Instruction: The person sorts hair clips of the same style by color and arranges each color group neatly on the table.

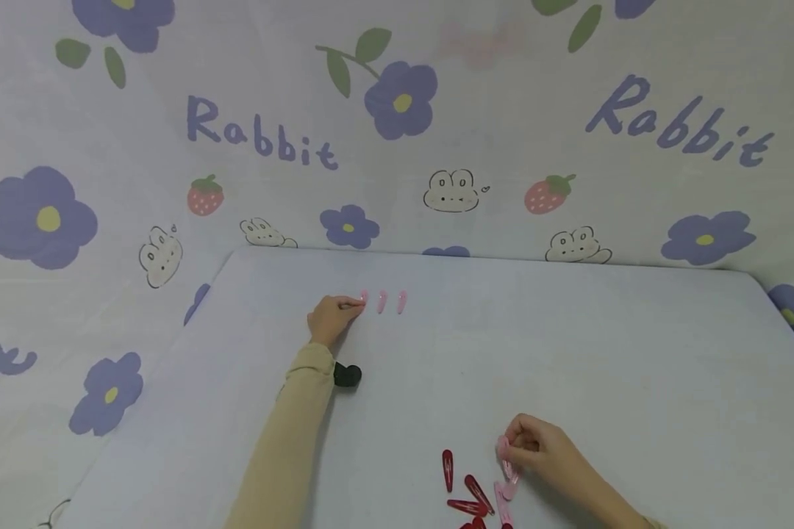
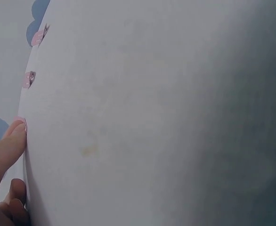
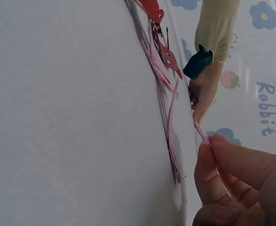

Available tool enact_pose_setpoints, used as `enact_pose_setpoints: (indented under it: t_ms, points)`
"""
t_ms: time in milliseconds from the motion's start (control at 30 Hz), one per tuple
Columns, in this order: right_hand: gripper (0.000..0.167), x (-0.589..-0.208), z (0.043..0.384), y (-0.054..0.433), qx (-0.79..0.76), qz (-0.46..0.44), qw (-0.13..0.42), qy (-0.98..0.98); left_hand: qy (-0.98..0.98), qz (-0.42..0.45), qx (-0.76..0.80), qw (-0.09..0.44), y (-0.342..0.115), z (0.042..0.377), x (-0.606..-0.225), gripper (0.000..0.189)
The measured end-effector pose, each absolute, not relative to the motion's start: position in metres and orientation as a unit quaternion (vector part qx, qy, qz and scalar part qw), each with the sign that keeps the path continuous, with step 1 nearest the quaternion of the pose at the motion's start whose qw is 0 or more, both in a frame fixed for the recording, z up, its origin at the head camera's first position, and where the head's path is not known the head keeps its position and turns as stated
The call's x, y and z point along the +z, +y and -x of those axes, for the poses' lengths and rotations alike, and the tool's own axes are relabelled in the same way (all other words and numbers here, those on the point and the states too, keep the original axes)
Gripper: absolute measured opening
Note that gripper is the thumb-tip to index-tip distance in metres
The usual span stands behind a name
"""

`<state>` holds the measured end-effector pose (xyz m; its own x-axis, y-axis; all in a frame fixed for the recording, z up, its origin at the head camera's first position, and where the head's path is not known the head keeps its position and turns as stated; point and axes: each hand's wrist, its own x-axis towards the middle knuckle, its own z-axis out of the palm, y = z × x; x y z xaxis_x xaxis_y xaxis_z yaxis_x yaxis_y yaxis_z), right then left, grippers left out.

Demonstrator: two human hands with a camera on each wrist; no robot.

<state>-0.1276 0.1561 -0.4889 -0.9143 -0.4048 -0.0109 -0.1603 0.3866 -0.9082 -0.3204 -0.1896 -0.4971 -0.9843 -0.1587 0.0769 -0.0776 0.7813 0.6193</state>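
"Pink hair clips [image 1: 382, 302]: where do they lie relative to the hands?"

"Three sit in a row toward the far edge of the worktop [image 1: 609, 353]. The left hand [image 1: 331, 319] pinches the leftmost between thumb and finger; the other two are just to its right."

"And the right hand [image 1: 551, 450]?"

"Well apart from the left, nearer the front, pinching another pink clip [image 1: 502, 445] above the worktop. More pink ones lie just below it, with red hair clips [image 1: 448, 470] mostly to their left, some overlapping."
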Motion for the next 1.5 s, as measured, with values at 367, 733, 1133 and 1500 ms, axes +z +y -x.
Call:
enact_pose_setpoints:
  t_ms: [367, 733, 1133, 1500]
  points:
    - [0.011, -0.469, 0.168, 0.163, -0.479, 0.226, 0.154, 0.834, -0.943, -0.064, -0.321, 0.062, -0.185, 0.319, -0.492, 0.019]
    - [0.011, -0.453, 0.222, 0.153, -0.413, 0.265, 0.208, 0.847, -0.942, -0.065, -0.323, 0.058, -0.183, 0.319, -0.487, 0.019]
    - [0.005, -0.452, 0.26, 0.116, -0.451, 0.21, 0.137, 0.856, -0.943, -0.069, -0.318, 0.064, -0.187, 0.322, -0.497, 0.019]
    - [0.009, -0.466, 0.288, 0.087, -0.472, 0.133, 0.129, 0.862, -0.943, -0.068, -0.319, 0.064, -0.189, 0.32, -0.497, 0.019]
